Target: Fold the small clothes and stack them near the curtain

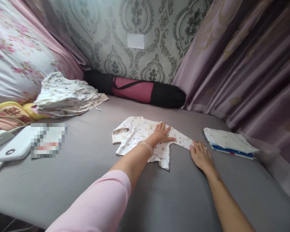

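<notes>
A small white baby shirt point(135, 133) with a scattered print lies spread on a grey bed sheet point(94, 180). My left hand point(161, 132) rests flat on its upper right part, fingers spread. The sleeve on the right is stretched out straight, and my right hand point(201, 154) lies flat at its cuff, partly covering the end. The left sleeve is bent down beside the body of the shirt. My left forearm hides part of the shirt's lower middle.
Folded cloths point(229, 141) are stacked at the right. A black and pink roll bag point(132, 90) lies along the wall. Crumpled printed clothes point(65, 96) sit at the back left, near a yellow cushion point(11, 114). A white power bank point(16, 146) lies at the left.
</notes>
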{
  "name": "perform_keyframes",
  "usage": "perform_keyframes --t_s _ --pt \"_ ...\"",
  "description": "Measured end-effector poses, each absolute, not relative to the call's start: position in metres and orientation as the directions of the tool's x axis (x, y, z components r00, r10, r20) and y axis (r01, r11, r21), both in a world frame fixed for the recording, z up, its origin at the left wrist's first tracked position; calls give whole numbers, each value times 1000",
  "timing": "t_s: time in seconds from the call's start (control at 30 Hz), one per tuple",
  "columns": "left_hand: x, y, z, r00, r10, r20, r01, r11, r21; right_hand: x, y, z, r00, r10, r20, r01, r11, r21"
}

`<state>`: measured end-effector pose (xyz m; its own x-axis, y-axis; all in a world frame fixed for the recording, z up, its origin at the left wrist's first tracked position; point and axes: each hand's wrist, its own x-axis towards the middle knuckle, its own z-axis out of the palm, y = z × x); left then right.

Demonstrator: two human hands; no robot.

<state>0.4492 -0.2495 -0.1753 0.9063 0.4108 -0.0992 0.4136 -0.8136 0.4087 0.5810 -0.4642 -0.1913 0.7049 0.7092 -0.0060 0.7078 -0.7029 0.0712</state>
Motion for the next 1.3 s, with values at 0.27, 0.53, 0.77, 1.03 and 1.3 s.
perform_keyframes --t_s 0.27,0.53,0.77,1.03,1.3 --pt "407 -232 -142 930 364 -50 321 -741 590 584 -464 -199 684 725 80 717 -689 111" --pt "317 -200 -124 822 535 196 308 -707 637 591 -462 -202 683 729 55 721 -684 111" --pt "254 -161 -137 386 910 150 631 -379 677 600 -455 -196 707 707 -8 705 -705 74" --pt "235 -146 -167 201 979 -48 726 -116 677 579 -413 -154 723 690 -33 690 -720 68" --pt "235 -150 -165 225 968 -112 698 -79 712 483 -310 -143 275 953 129 939 -237 -248"
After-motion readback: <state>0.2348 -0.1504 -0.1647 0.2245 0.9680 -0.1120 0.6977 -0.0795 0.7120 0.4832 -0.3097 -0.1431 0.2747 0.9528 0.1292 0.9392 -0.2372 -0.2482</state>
